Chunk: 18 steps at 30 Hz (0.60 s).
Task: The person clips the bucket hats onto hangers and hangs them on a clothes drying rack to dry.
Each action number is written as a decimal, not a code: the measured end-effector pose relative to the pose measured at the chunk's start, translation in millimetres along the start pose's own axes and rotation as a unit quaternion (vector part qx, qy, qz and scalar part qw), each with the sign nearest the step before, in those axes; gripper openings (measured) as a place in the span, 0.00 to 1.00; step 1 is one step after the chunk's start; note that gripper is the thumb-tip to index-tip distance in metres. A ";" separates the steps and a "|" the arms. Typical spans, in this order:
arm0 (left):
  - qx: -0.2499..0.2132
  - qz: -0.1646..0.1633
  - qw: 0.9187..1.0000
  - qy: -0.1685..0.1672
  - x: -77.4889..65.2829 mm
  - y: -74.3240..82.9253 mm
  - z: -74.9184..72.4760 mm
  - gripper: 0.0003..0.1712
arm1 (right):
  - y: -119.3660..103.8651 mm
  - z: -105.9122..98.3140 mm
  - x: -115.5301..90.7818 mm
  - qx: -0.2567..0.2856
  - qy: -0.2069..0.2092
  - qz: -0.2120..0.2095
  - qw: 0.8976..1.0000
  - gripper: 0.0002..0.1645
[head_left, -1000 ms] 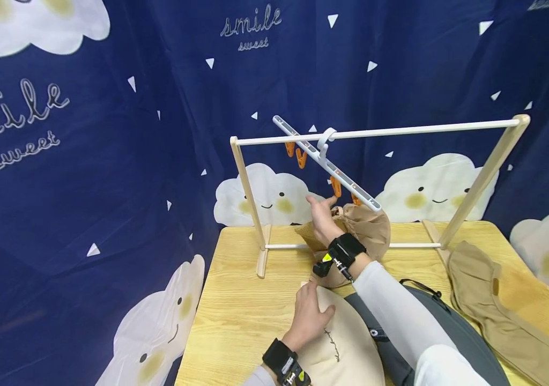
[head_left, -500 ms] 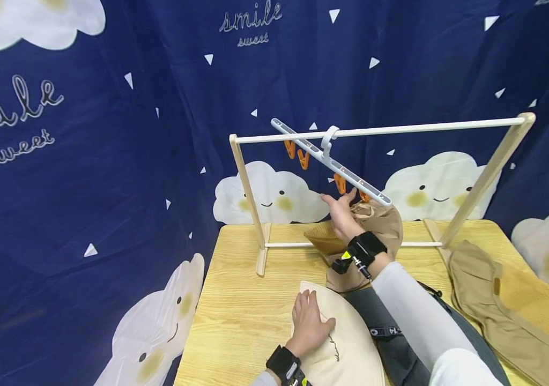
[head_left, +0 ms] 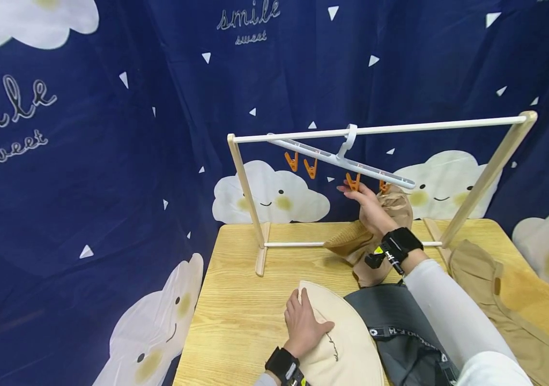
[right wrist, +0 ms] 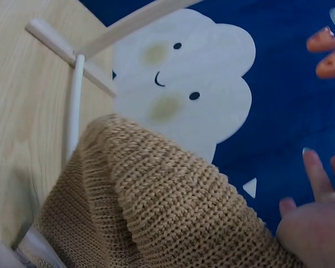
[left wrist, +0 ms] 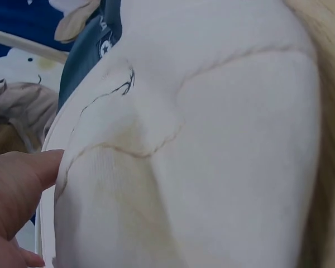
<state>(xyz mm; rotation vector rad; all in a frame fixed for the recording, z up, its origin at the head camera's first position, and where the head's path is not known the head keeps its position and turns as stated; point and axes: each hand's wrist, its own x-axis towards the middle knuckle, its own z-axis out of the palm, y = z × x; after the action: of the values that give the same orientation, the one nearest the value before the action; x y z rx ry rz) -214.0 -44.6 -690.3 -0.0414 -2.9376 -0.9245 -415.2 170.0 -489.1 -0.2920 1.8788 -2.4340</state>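
Note:
Raised at the hanging rack, my right hand (head_left: 368, 206) has its fingertips at an orange clip (head_left: 353, 182) on the white hanger (head_left: 332, 160). Just under the hanger's right end hangs a tan hat (head_left: 392, 214), partly behind that hand; its coarse knit part (right wrist: 151, 201) fills much of the right wrist view. The hand's fingers look extended and spread. Lower on the table, my left hand (head_left: 303, 324) rests on a cream hat (head_left: 347, 343) with dark stitched script, fingers along its edge. In the left wrist view, the thumb (left wrist: 47, 167) touches the cream hat's side.
A wooden rack with a white top bar (head_left: 424, 127) stands at the table's back. A dark grey hat (head_left: 395, 311) lies right of the cream one. Khaki and mustard cloth (head_left: 477, 284) lies on the table's right side. Two more orange clips (head_left: 310, 169) hang at the hanger's left.
My right hand has moved right, to the orange clip. The hanger has swung nearer to parallel with the bar, its hook shifting right with the tan hat. My left hand has shifted slightly left.

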 end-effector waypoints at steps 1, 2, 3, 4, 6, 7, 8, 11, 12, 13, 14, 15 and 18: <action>0.009 -0.006 1.000 0.004 0.7 -0.9 0.4 0.69 | -1.9 -3.5 -0.3 0.011 -0.004 0.000 1.000 0.15; 0.020 -0.011 1.000 0.009 1.7 -2.1 1.0 0.70 | -4.1 -6.5 -0.4 0.024 -0.008 0.006 1.000 0.15; 0.029 -0.014 0.999 0.016 2.8 -3.6 1.7 0.71 | -6.6 -8.6 -0.3 0.038 -0.008 0.012 0.999 0.16; 0.037 -0.019 0.999 0.018 4.1 -3.9 0.7 0.71 | -9.6 -10.4 -0.1 0.051 -0.009 0.019 0.998 0.17; 0.046 -0.023 0.998 0.031 6.7 -6.8 1.7 0.71 | -13.7 -14.0 1.2 0.079 0.002 0.029 0.996 0.18; 0.050 -0.023 0.998 0.038 8.0 -8.4 2.0 0.70 | -15.5 -15.6 1.8 0.091 0.006 0.030 0.995 0.19; 0.053 -0.023 0.997 0.042 9.4 -9.8 1.6 0.69 | -16.8 -17.8 2.4 0.102 0.008 0.032 0.994 0.20; 0.059 -0.020 0.997 0.054 11.9 -14.0 -1.9 0.63 | -18.7 -24.1 3.4 0.130 0.019 0.030 0.991 0.24; 0.060 -0.021 0.996 0.056 12.2 -15.6 -3.5 0.61 | -18.9 -26.1 3.6 0.132 0.016 0.030 0.991 0.25; 0.052 -0.022 0.997 0.057 12.1 -16.9 -5.8 0.59 | -19.1 -27.5 3.8 0.131 0.014 0.031 0.991 0.27; 0.041 -0.023 0.997 0.056 11.8 -18.4 -8.2 0.57 | -19.3 -28.6 4.1 0.132 0.011 0.035 0.990 0.28; 0.026 -0.027 0.998 0.052 11.5 -19.9 -10.5 0.55 | -19.2 -29.4 4.6 0.133 0.008 0.040 0.990 0.28; -0.036 -0.037 0.998 0.023 10.2 -25.4 -17.7 0.47 | -18.7 -30.6 6.9 0.151 -0.011 0.057 0.987 0.27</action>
<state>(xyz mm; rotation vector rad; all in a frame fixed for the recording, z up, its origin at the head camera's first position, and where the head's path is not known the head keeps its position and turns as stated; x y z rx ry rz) -224.4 -75.4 -689.7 0.0836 -2.8811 -1.0272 -426.2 202.9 -477.7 -0.1867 1.4451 -2.5734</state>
